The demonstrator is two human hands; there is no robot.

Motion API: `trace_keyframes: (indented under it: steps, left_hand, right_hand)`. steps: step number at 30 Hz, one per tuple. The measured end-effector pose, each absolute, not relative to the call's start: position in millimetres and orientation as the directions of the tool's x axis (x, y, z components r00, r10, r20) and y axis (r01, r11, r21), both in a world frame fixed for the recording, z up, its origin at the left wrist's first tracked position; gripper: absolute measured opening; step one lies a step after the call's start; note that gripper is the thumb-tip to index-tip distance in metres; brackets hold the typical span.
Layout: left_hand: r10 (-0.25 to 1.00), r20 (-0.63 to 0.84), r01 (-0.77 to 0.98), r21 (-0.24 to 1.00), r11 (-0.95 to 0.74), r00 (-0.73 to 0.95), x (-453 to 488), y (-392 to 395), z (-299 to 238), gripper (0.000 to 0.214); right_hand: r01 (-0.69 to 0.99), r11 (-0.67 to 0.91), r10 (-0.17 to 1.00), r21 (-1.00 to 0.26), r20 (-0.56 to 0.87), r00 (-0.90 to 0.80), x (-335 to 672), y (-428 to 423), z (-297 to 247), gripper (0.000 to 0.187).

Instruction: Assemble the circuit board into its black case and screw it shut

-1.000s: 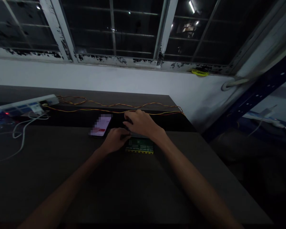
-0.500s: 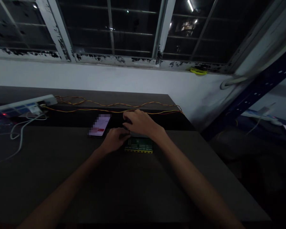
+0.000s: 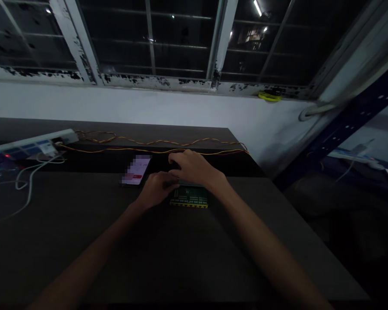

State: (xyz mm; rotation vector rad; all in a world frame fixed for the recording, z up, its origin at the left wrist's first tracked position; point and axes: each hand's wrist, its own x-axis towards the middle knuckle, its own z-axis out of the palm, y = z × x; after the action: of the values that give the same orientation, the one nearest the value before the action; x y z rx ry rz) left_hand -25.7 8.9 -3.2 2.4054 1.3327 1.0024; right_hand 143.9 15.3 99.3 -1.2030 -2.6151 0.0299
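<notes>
A green circuit board with a yellow strip along its near edge lies on the dark table in front of me. My left hand is at its far left corner, thumb and fingers pressed together there on the board. Arched over the board's far side is my right hand, with thumb and forefinger bent toward the left fingertips. Whatever may be between the right fingertips is too dark and small to make out. A pale strip shows under the right palm, and the rest of the board's far part is hidden.
A lit phone lies left of my hands. Farther left are a white power strip, a white cable and a clear plastic package. Twisted red-yellow wires run behind. The table's right edge slopes away.
Both hands have shifted very slightly to the right and stay at the board's far side. The right fingertips have moved a little. The board is in almost the same place.
</notes>
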Motion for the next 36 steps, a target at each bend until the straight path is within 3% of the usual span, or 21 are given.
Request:
trace_keyframes:
  steps: [6, 13, 20, 36]
  left_hand:
    - [0.809, 0.484, 0.709, 0.436, -0.554, 0.334, -26.1, 11.4, -4.6, 0.002]
    - [0.802, 0.481, 0.683, 0.453, -0.573, 0.354, -25.7, 10.5, -2.4, 0.006]
    - [0.825, 0.454, 0.697, 0.470, -0.542, 0.336, -27.0, 11.9, -4.0, 0.006]
    - [0.815, 0.467, 0.656, 0.502, -0.564, 0.343, -24.7, 8.8, -2.2, 0.007]
  right_hand:
    - [0.677, 0.711, 0.703, -0.191, 0.242, -0.669, 142.1, 16.8, 98.1, 0.020]
    - [0.745, 0.654, 0.749, -0.128, 0.242, -0.616, 136.7, 9.9, 98.5, 0.030]
    - [0.751, 0.655, 0.747, -0.086, 0.229, -0.625, 138.0, 8.9, 100.4, 0.021]
    - [0.717, 0.686, 0.723, -0.123, 0.218, -0.655, 141.4, 11.9, 98.1, 0.031]
